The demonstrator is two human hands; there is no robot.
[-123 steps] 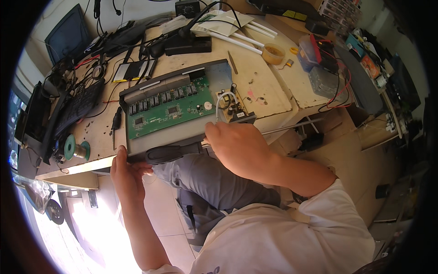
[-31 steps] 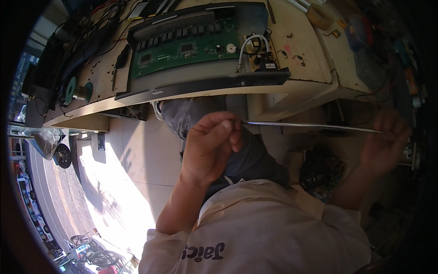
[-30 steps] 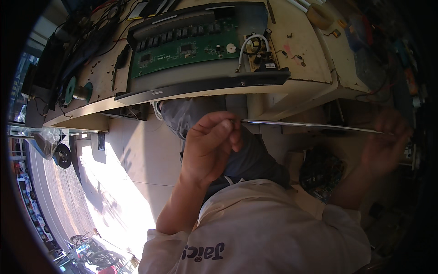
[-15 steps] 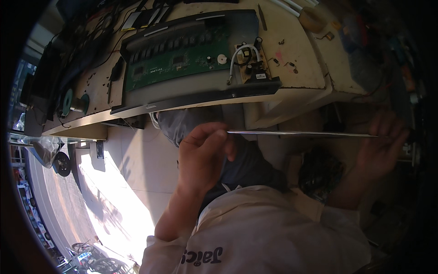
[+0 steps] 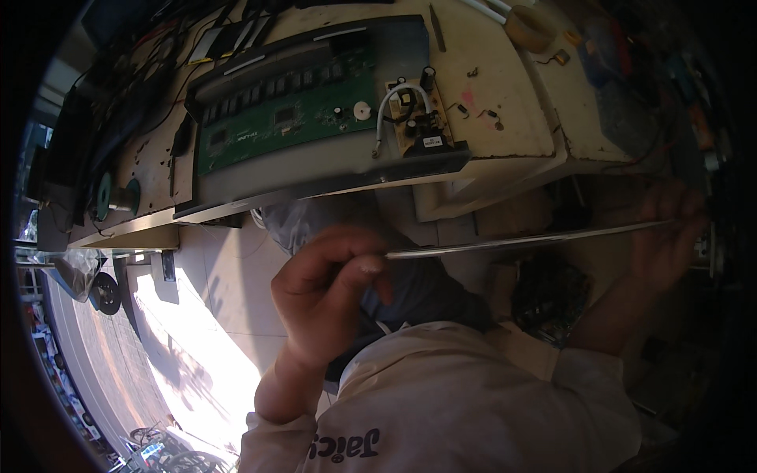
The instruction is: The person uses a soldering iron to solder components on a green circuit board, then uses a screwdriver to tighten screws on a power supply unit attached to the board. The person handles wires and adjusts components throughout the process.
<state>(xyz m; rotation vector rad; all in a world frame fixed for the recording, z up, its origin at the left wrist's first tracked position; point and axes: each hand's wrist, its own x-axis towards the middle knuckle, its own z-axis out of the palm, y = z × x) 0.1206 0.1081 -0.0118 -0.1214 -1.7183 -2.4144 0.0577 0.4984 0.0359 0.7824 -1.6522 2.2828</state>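
A long, thin, shiny strip (image 5: 505,243) stretches between my two hands in front of my body, below the table edge. Whether it is a rod or a flat piece seen edge-on, I cannot tell. My left hand (image 5: 327,288) pinches its left end between thumb and fingers. At the far end my right hand (image 5: 669,236), in shadow, has its fingers closed round the strip. Beyond them, on the table, lies an open dark metal case (image 5: 268,183) holding a green circuit board (image 5: 315,130) and a small tan power board (image 5: 418,118) with a looped white cable (image 5: 383,110).
A solder spool (image 5: 118,197) stands at the table's left edge near a dark screwdriver (image 5: 181,142). Small loose parts (image 5: 489,117) and a tape roll (image 5: 530,30) lie to the right. Below on the floor is a box of dark scrap (image 5: 550,296).
My left hand has moved left and slightly down with its end of the strip, which now slants upward to the right. The table and case appear shifted slightly left in view.
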